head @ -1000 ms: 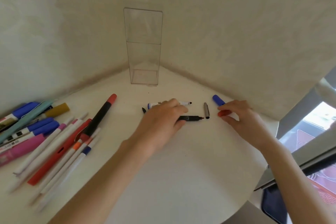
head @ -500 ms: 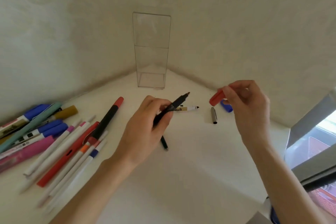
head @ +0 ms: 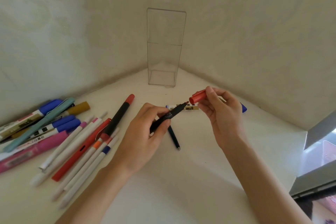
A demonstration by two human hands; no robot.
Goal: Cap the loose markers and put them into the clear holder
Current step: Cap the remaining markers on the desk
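Note:
My left hand (head: 145, 132) grips a black marker (head: 172, 112) with a red tip, angled up to the right. My right hand (head: 221, 112) pinches a red cap (head: 197, 97), its open end facing the marker tip, a small gap apart. Behind them on the table lies a white marker (head: 189, 108) with a label. A blue cap (head: 243, 108) peeks out behind my right hand. A thin dark pen (head: 173, 137) lies below my left fingers. The clear holder (head: 164, 47) stands upright in the corner with nothing inside.
A heap of several capped markers and pens (head: 60, 132) covers the table's left side, among them a black marker with a red cap (head: 121, 114). Walls meet behind the holder. A grey ledge (head: 318, 151) borders the table at the right.
My right hand has brought the red cap down and left toward the marker tip. My left hand has held the black marker raised off the table. The view has shifted slightly.

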